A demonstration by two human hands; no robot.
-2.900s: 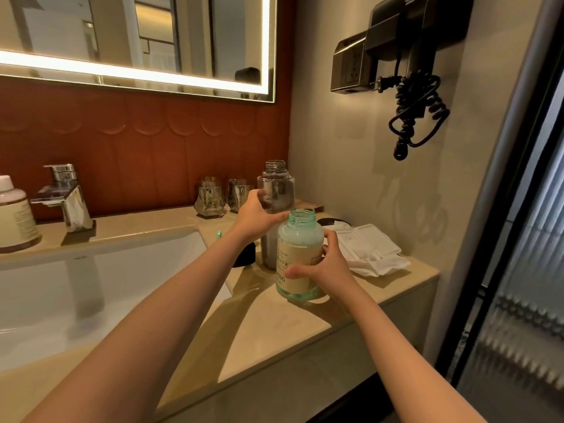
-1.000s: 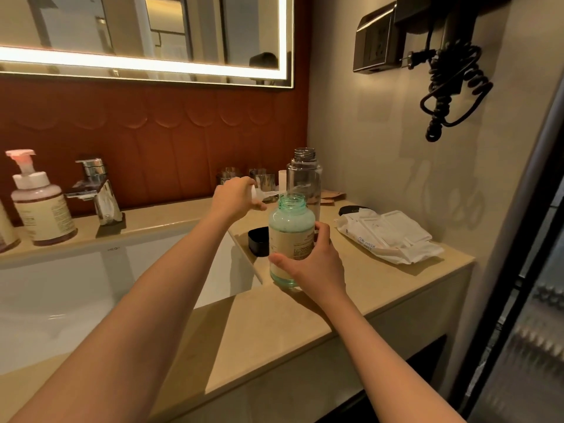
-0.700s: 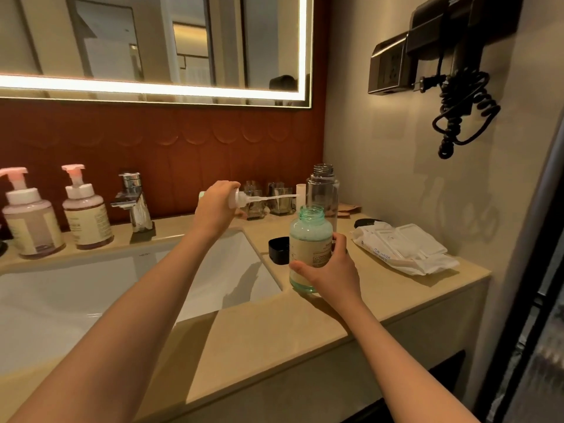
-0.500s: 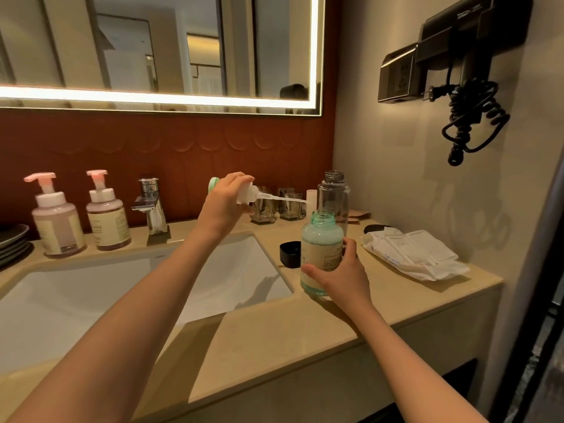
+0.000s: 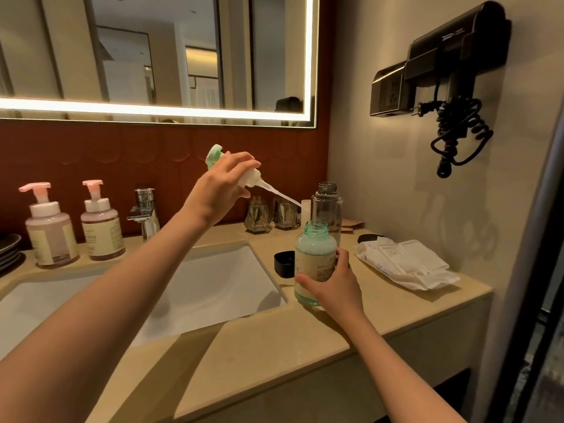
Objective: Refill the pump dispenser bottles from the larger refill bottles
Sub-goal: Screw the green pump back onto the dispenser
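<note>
On the counter [image 5: 305, 340], just right of the sink basin [image 5: 213, 285] and toward the front edge, stands the green dispenser bottle [image 5: 314, 254], upright with its neck open. The right hand [image 5: 332, 285] wraps its fingers and thumb around the bottle's lower half. The left hand [image 5: 219, 190] is raised above the basin's back right corner, well apart from the right, and grips the pump head [image 5: 248, 178], held tilted with the green top up and left and the dip tube [image 5: 280, 195] slanting down toward the bottle (the tube's tip is not in the neck). Right behind the green bottle stands a clear refill bottle [image 5: 326, 209], uncapped, and a black cap [image 5: 283, 264] lies just to the green bottle's left. Two drinking glasses [image 5: 258, 218] sit along the back edge. By the back left corner, beside the faucet [image 5: 146, 215], stand two pink pump bottles [image 5: 52, 233]. White packets [image 5: 406, 267] lie near the right edge.
</note>
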